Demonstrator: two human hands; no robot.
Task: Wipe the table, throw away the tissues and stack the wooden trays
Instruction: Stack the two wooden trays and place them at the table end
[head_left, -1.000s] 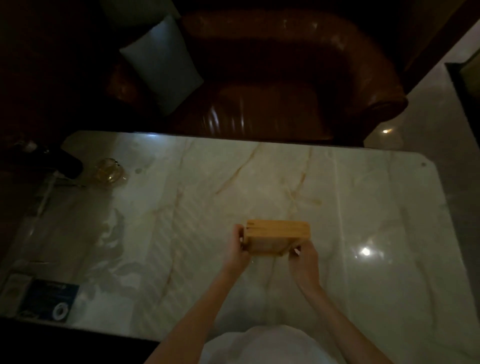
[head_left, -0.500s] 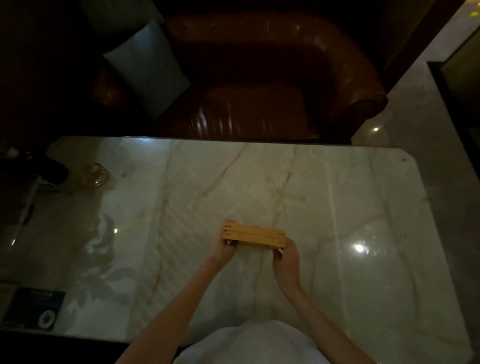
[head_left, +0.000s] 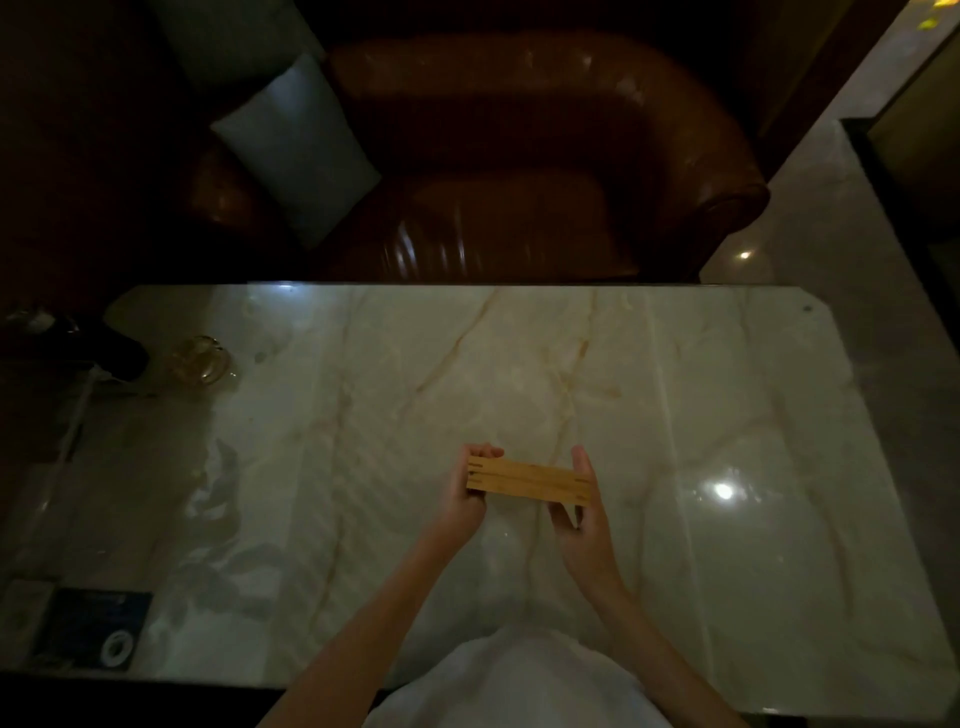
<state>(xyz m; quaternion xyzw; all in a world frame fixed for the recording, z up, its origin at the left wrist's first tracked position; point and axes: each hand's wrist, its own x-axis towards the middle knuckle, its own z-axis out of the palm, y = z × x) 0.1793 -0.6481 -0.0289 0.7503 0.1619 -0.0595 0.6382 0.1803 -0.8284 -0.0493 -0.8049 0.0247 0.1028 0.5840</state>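
wooden trays (head_left: 529, 482) | stacked | gripped between left hand (head_left: 464, 499), right hand (head_left: 586, 512)

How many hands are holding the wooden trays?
2. The left hand grips the left end of the stacked light-brown slatted wooden trays, and the right hand grips the right end, above the white marble table.
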